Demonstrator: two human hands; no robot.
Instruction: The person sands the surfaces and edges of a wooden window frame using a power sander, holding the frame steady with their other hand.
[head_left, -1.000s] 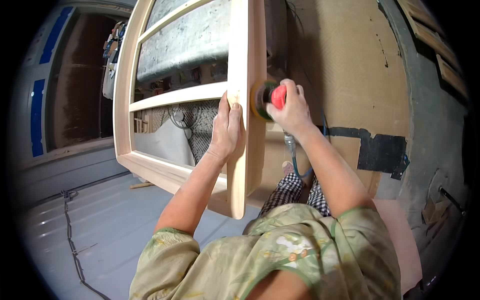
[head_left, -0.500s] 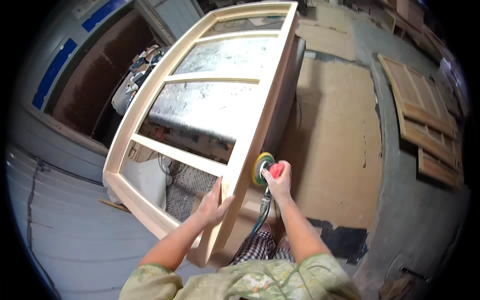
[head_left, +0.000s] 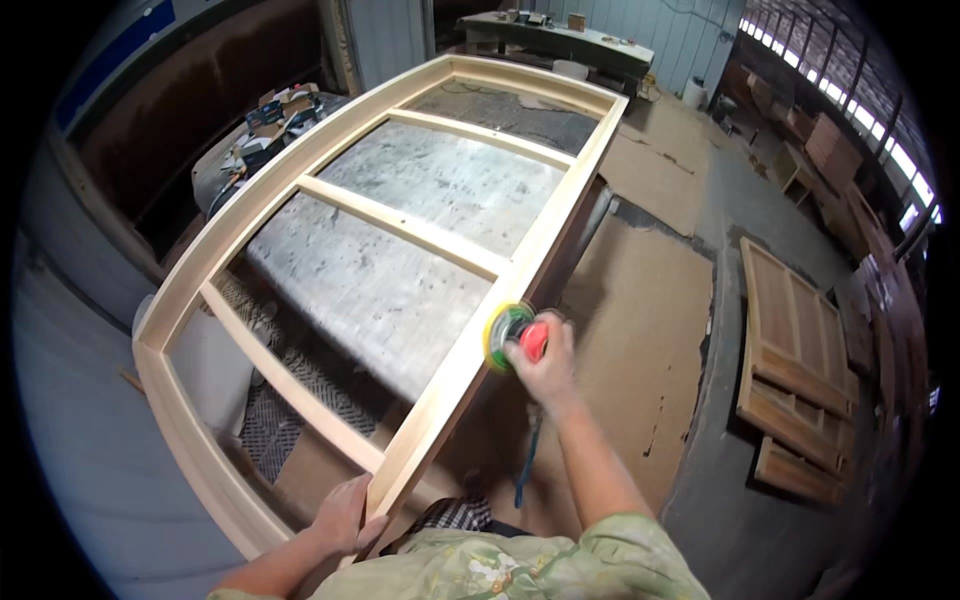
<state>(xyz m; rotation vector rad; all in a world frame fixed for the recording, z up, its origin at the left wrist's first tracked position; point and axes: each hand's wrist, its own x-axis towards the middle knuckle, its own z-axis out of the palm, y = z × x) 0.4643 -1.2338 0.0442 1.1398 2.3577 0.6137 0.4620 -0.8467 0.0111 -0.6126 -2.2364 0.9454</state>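
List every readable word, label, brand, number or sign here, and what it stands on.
No text can be read.
Boxes at upper left: any print is too small.
Sander in the right hand: blurred, no marking legible.
Wooden frame: no lettering visible.

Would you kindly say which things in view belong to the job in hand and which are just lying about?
In use:
wooden frame, gripped by the left hand
red disc sander, in the right hand
blue hose
probably the grey slab beneath the frame

Apparently lying about:
wooden panels on the floor
small boxes at the left
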